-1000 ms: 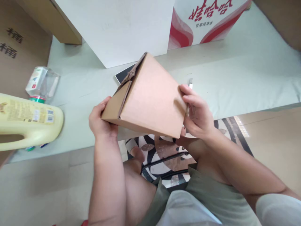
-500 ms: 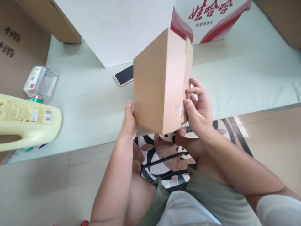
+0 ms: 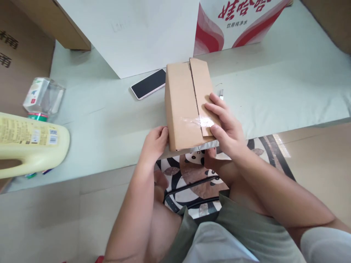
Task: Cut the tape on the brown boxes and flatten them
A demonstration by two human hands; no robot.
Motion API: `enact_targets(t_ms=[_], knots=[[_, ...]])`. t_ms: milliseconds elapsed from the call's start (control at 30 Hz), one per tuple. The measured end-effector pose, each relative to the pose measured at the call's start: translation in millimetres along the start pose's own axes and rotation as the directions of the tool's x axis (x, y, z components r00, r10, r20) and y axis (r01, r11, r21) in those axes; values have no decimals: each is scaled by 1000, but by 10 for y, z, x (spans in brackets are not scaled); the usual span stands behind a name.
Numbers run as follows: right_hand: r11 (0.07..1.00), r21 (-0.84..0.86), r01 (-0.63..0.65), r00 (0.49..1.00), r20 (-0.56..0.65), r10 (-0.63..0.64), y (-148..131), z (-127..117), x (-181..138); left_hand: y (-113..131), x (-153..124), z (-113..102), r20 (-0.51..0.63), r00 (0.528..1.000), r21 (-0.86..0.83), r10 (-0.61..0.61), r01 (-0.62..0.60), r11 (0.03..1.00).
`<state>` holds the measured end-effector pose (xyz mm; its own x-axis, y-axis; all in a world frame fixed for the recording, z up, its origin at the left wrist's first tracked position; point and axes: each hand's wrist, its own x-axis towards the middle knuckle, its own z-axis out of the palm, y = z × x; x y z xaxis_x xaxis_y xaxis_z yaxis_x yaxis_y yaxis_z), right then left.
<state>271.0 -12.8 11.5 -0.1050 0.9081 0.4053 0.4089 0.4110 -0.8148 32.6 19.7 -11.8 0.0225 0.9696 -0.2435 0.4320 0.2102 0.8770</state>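
Observation:
A small brown cardboard box (image 3: 182, 95) rests at the front edge of the covered table, its top flaps folded over and clear tape across the near end of the seam. My right hand (image 3: 229, 126) grips it from the right, fingers and thumb spread over the flap. At the lower left side, my left hand (image 3: 155, 144) is closed against the box, thumb and forefinger together; its other fingertips are hidden. Just behind the box lies a phone (image 3: 149, 84), screen up. A small shiny piece (image 3: 221, 94) shows past my right fingertips, too little visible to name.
A large white carton (image 3: 148, 36) and a red-and-white carton (image 3: 214, 36) stand at the back. On the left are a clear plastic bottle (image 3: 55, 96) on its side, a yellow jug (image 3: 59, 146) and brown cartons (image 3: 24, 69). A panda-patterned stool (image 3: 186, 182) is below the edge.
The box has come down from a raised, tilted position onto the table, its taped top now facing up. My left hand has curled its fingers; my right has moved onto the flap.

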Motion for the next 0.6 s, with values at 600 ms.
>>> enact_targets(t_ms=[600], knots=[[999, 25, 31, 999, 18, -32, 34, 149, 56, 28, -122, 159, -186, 633, 112, 751, -746, 656]])
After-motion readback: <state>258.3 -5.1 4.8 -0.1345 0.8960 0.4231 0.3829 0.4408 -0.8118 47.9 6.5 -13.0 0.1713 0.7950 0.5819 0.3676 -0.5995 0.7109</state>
